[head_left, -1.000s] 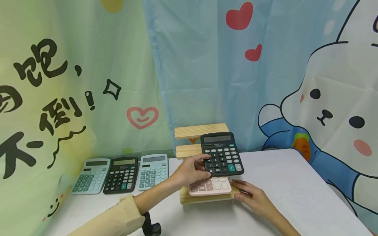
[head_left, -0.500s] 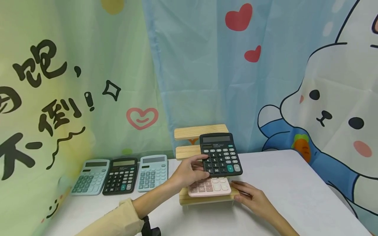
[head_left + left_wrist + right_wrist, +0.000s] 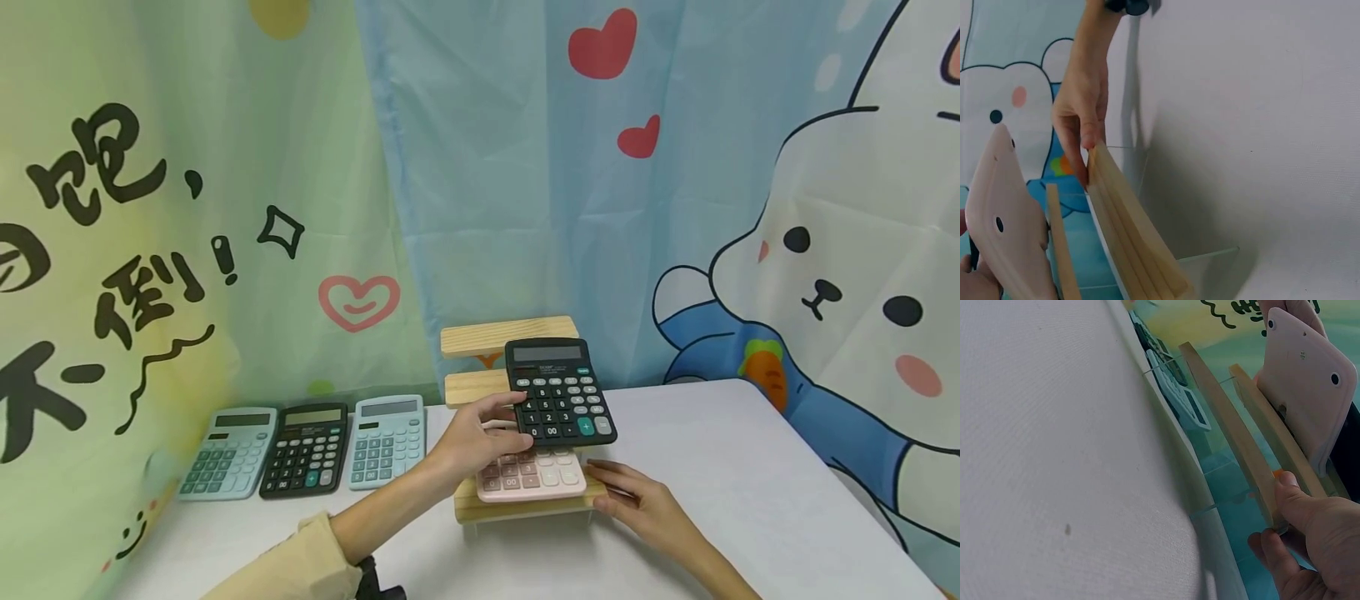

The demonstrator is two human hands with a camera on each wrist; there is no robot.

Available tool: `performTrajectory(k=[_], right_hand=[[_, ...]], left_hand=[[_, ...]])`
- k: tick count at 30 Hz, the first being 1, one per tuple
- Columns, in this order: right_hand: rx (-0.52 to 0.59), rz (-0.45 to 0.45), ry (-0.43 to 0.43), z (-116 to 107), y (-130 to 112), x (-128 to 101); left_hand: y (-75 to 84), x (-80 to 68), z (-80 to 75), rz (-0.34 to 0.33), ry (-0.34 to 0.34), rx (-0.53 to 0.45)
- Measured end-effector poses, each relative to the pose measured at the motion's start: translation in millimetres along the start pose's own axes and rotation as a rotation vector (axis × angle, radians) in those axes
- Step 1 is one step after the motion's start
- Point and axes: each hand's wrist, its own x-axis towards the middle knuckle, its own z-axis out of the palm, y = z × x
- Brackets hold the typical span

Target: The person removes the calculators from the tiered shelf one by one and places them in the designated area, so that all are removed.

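Just left hand (image 3: 476, 437) gripping black calculator (image 3: 560, 392)

Staged tabletop set — cartoon backdrop (image 3: 825, 208), white table (image 3: 712, 467)

On the white desk (image 3: 1254, 112), the right hand (image 3: 1082, 106) touches the end of the pale wooden stepped rack (image 3: 1129, 231), beside the pink plastic calculator's back (image 3: 1004, 219).
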Motion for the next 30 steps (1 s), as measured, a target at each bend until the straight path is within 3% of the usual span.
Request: performTrajectory(k=[10, 16, 22, 30], right_hand=[[-0.012, -0.018, 0.000, -0.5, -1.5, -1.5], [0.002, -0.033, 0.001, -1.0, -1.9, -1.3], [0.014, -0.035, 0.000, 0.3, 0.0, -1.5], [0.048, -0.002, 0.005, 0.5, 0.9, -1.2]], left_hand=[[-2.3, -5.1, -5.7, -0.001, 0.004, -0.034], [-2.3, -7.2, -9.6, 0.006, -0.012, -0.139], [-5.1, -12.6, -19.4, 0.004, -0.013, -0.224], [-5.4, -26.0, -35.9, 0.053, 0.000, -0.241]])
